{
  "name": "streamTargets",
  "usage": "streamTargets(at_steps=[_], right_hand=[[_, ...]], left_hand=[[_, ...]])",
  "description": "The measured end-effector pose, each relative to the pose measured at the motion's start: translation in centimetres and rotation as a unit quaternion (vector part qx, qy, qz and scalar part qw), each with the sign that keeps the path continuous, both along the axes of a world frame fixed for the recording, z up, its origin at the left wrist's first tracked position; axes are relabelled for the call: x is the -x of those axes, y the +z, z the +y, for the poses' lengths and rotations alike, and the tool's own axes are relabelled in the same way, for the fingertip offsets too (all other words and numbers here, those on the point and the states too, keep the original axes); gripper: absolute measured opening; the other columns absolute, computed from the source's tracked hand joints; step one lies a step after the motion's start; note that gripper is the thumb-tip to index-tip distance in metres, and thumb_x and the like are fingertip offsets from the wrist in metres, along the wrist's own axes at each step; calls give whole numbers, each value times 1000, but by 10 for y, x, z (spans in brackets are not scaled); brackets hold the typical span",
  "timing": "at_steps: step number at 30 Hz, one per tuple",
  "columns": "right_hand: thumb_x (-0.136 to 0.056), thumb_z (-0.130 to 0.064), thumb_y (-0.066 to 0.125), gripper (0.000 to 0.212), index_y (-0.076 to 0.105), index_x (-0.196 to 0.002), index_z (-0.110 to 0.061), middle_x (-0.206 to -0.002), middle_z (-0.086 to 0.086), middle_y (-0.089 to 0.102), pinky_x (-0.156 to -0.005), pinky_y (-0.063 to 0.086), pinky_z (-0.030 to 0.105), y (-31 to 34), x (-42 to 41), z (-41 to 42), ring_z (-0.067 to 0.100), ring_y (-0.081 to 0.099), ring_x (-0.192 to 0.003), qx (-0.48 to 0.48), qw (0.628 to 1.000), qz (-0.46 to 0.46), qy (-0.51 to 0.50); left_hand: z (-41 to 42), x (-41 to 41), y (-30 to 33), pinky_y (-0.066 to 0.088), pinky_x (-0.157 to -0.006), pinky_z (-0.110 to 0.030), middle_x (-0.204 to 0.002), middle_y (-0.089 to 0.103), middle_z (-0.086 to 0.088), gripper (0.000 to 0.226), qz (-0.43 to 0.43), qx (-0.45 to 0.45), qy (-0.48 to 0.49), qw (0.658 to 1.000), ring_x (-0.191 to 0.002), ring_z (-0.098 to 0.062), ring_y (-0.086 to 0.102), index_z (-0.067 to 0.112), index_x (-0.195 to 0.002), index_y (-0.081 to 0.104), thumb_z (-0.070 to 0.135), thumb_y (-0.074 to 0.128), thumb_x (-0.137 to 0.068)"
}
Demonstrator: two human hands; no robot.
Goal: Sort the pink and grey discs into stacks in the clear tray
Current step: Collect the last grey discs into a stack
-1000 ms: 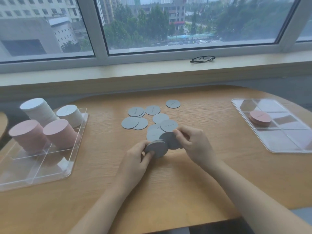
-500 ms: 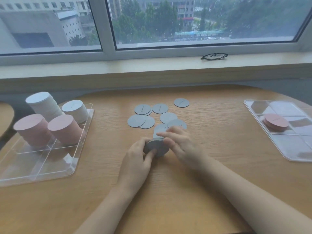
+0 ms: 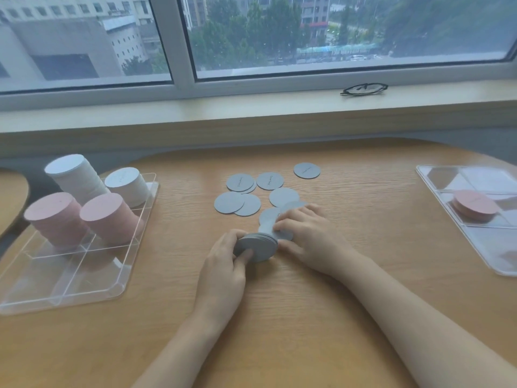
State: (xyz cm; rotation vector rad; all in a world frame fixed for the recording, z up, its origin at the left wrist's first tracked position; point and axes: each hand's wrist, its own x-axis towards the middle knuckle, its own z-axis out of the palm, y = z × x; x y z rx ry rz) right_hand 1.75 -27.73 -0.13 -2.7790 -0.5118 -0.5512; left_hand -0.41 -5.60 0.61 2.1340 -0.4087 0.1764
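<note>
Grey discs [image 3: 256, 245] sat gathered in a small stack on the counter [image 3: 307, 317], held by the left hand [image 3: 223, 264], its thumb and fingers curled round the stack's near edge. A second before, the right hand [image 3: 310, 236] had held one disc lifted at an angle against that stack; now it had come down, its fingers spread flat over loose discs just behind the stack, pressing one toward it. That suggested the collecting went on disc by disc. Seven or so loose grey discs [image 3: 284, 196] lay scattered further back. The clear tray [image 3: 489, 261] at the right held only a low pink stack [image 3: 474, 205], so the grey pile remained undelivered.
</note>
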Motion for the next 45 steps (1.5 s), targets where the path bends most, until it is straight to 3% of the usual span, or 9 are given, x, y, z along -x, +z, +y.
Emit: streamTargets(at_steps=[6, 12, 14, 19, 25, 31, 34, 39, 45], right_hand=[[-100, -41, 37, 43, 65, -83, -13, -72, -2, 63, -82, 40, 31, 11, 6, 6, 19, 54, -72, -173, 982, -49, -58], [-99, -29, 52, 27, 67, -85, -12, -71, -2, 62, -65, 44, 32, 19, 16, 14, 14, 54, -67, -344, 938, 50, -1], [-98, -32, 53, 22, 71, -92, -19, -78, -13, 68, -70, 47, 25, 16, 17, 19, 6, 60, -74, -339, 937, 79, 20], [-96, -52, 39, 44, 64, -110, -19, -91, 0, 65, -81, 48, 41, 14, 19, 28, 16, 58, -87, -244, 957, 147, 46], [-102, -27, 49, 48, 37, -148, -20, -127, -2, 58, -93, 28, 20, 17, 24, 34, 9, 41, -115, -118, 988, 95, 43], [-100, -47, 34, 47, 52, -138, -24, -120, -9, 60, -100, 34, 31, 13, 13, 25, 11, 49, -113, -133, 987, 77, 41], [-97, -46, 40, 47, 55, -135, -23, -130, -5, 58, -105, 37, 42, 10, 2, 4, 18, 48, -125, -187, 980, 49, -56], [-94, -45, 55, 58, 41, -146, -25, -153, -5, 38, -117, 22, 40, 1, -4, -8, 15, 29, -143, -72, 980, 119, -144], [-93, -47, 57, 37, 59, -124, -28, -129, -8, 56, -102, 32, 34, 6, -1, -4, 15, 47, -124, -30, 985, 63, -158]], left_hand=[[-1, 2, 4, 37, -63, -14, -79, 67, 11, 27, 12, 16, 7, 1000, -66, -9, 58, 36, -97, 58, 11, 65, -94], [-3, 7, 12, 41, -62, -10, -80, 72, 21, 26, 21, 38, 9, 999, -66, -2, 68, 33, -106, 63, 11, 67, -94], [-2, 6, 11, 43, -65, -11, -84, 73, 20, 31, 22, 37, 8, 999, -69, -3, 69, 34, -114, 64, 11, 68, -93], [-1, 2, 4, 42, -68, -18, -69, 64, 20, 37, 10, 5, -1, 1000, -62, -5, 60, 37, -124, 62, 15, 66, -94], [-5, 1, -1, 32, -85, -15, -113, 54, 13, 53, -5, -96, 5, 995, -105, -5, 48, 29, -150, 39, 23, 55, -101], [-2, 0, -2, 39, -73, -19, -93, 64, 16, 22, -4, -25, 0, 1000, -86, -6, 57, 35, -108, 56, 16, 61, -97], [-1, -1, -2, 45, -76, -25, -95, 68, 15, 22, 14, 2, -4, 1000, -89, -9, 63, 36, -103, 56, 15, 62, -97], [0, 0, 0, 40, -74, -16, -90, 66, 17, 23, 8, 2, -1, 1000, -85, -8, 58, 34, -101, 57, 13, 64, -95], [0, -1, 0, 38, -71, -16, -88, 66, 18, 24, 7, 5, -2, 1000, -78, -9, 55, 34, -99, 57, 11, 64, -95]])
